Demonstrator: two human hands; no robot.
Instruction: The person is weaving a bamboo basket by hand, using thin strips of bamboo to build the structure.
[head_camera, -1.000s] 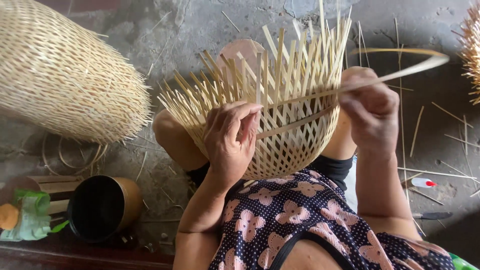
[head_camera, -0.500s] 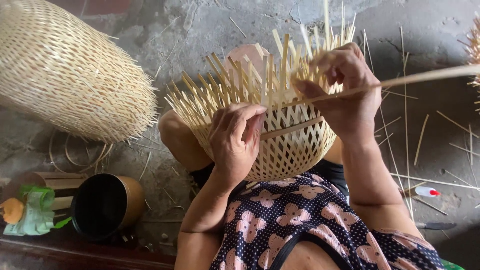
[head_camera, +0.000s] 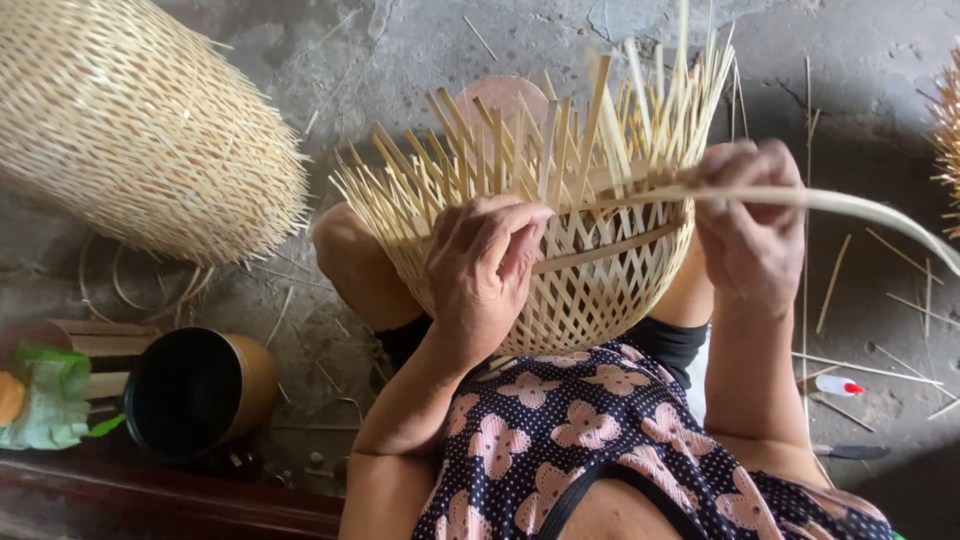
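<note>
A half-woven bamboo basket (head_camera: 590, 290) rests on my lap, its loose upright strips fanning out at the top. My left hand (head_camera: 485, 265) presses on the basket's near wall, fingers curled over the weave. My right hand (head_camera: 750, 225) pinches a long flat bamboo strip (head_camera: 860, 205) that runs across the basket's rim and bends off to the right.
A large finished woven basket (head_camera: 130, 120) lies on its side at the upper left. A dark round tin (head_camera: 195, 390) and a green-wrapped object (head_camera: 50, 395) sit at the lower left. Loose bamboo slivers (head_camera: 860, 365) and a small white bottle (head_camera: 838, 385) lie on the concrete floor to the right.
My right hand has drawn the long strip inward to the basket's rim and then a little back to the right. My left hand has stayed on the basket's wall.
</note>
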